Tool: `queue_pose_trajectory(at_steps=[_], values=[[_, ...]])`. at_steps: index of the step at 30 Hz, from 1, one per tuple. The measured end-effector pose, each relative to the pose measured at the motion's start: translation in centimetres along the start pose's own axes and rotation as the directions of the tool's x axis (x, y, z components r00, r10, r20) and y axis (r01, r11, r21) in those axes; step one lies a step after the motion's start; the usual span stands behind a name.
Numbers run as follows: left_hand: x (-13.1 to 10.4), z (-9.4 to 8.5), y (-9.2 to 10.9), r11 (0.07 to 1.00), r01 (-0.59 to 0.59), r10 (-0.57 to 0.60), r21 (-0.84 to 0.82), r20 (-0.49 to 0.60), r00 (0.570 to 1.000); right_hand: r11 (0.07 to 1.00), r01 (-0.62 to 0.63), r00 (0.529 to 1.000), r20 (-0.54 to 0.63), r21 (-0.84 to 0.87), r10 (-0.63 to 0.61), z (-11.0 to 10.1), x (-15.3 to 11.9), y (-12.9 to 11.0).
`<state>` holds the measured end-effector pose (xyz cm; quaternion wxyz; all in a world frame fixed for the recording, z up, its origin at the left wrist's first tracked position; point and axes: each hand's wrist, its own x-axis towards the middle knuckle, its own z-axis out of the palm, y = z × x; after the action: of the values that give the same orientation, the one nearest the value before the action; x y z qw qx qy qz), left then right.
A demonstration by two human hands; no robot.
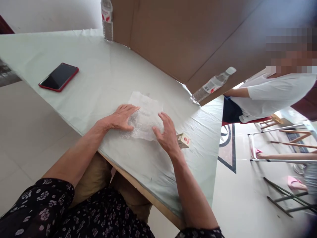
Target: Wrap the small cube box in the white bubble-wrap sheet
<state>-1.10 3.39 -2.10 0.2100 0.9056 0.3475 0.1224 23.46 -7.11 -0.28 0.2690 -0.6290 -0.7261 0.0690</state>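
A crinkled, translucent white sheet (146, 115), partly shiny like bubble wrap, lies spread on the pale green tablecloth in front of me. My left hand (123, 118) rests on the sheet's left side, fingers stretched out and thumb apart. Over its right edge is my right hand (166, 132), its fingers apart and slightly bent, with nothing gripped; whether it touches the sheet I cannot tell. A small cream box (183, 140) with red print stands just right of my right hand, partly hidden behind it.
A phone or tablet in a red case (59, 77) lies at the left. Two plastic bottles, one at the back (107, 21) and one at the right (213, 85), stand against a large brown cardboard panel (188, 36). A person in a white shirt (274, 91) sits beyond the right edge.
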Motion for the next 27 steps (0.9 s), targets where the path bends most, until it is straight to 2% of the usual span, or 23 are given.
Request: queue_pose_trajectory(at_steps=[2,4,7,12,16,17,19,20,22,24,27], values=[[-0.1,-0.2,-0.1,0.999,0.018,-0.019,0.026,0.005,1.0,0.998,-0.009,0.991,0.129,-0.063,0.017,1.8,1.1,0.2],[-0.1,-0.3,-0.3,0.997,0.048,-0.05,0.055,0.036,0.998,0.99,-0.015,0.977,0.208,-0.14,0.044,3.0,1.3,0.6],[-0.2,-0.3,-1.1,0.993,0.08,-0.088,0.086,0.083,0.993,0.979,-0.003,0.97,0.239,-0.202,0.052,3.5,0.6,0.9],[-0.6,-0.8,-1.8,0.995,0.085,-0.09,0.053,0.101,0.991,0.979,-0.004,0.969,0.24,-0.203,0.053,3.1,0.1,0.9],[-0.5,-1.7,0.4,0.983,0.162,-0.161,0.086,-0.013,0.987,0.976,-0.018,0.97,0.233,-0.215,0.069,3.2,0.3,0.7],[-0.4,-1.8,1.3,0.979,0.164,-0.158,0.122,-0.054,0.986,0.977,-0.016,0.972,0.227,-0.214,0.066,3.2,0.3,0.7],[0.2,-1.6,3.2,0.978,0.097,-0.077,0.184,-0.113,0.991,0.977,-0.01,0.975,0.216,-0.213,0.057,3.3,0.3,0.7],[0.6,-1.3,4.0,0.98,0.036,-0.013,0.198,-0.116,0.993,0.976,-0.008,0.975,0.215,-0.216,0.056,3.3,0.3,0.6],[1.5,-0.4,5.2,0.979,-0.072,0.083,0.19,-0.051,0.995,0.974,-0.013,0.973,0.22,-0.227,0.064,3.3,0.3,0.5],[2.0,0.7,5.4,0.982,-0.066,0.066,0.179,0.004,0.998,0.972,-0.018,0.972,0.224,-0.236,0.072,3.3,0.3,0.5],[1.9,2.2,4.4,0.982,0.007,-0.014,0.191,0.035,0.999,0.974,-0.011,0.977,0.204,-0.226,0.058,3.4,0.3,0.4]])
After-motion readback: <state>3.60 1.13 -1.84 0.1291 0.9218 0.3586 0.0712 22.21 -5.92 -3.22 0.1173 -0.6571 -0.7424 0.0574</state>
